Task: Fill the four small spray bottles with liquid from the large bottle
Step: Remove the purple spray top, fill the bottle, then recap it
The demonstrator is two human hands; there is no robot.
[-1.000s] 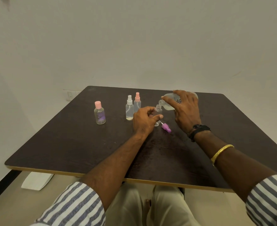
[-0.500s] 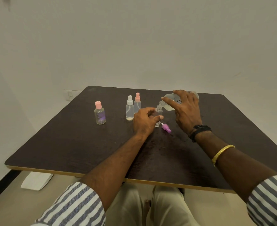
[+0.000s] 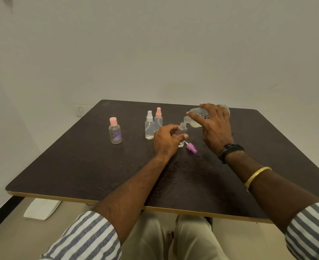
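large bottle [image 3: 196, 120] tilted over open bottle [image 3: 182, 130]

Minimal change: right hand [image 3: 216, 132] with tilted large bottle [image 3: 195, 121] drifted slightly rightward over 1.0 s.

A dark wood-grain table [image 3: 76, 166] with a pale edge stands before plain off-white walls [image 3: 155, 44]; a wall socket [image 3: 80, 110] behind, a white slab [image 3: 42, 209] on the beige floor [image 3: 6, 233].

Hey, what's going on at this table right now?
A person's right hand tilts the large bottle, its mouth over the neck of an uncapped small bottle that the left hand holds upright on the table. Its purple spray cap lies beside it. Three capped small bottles stand to the left.
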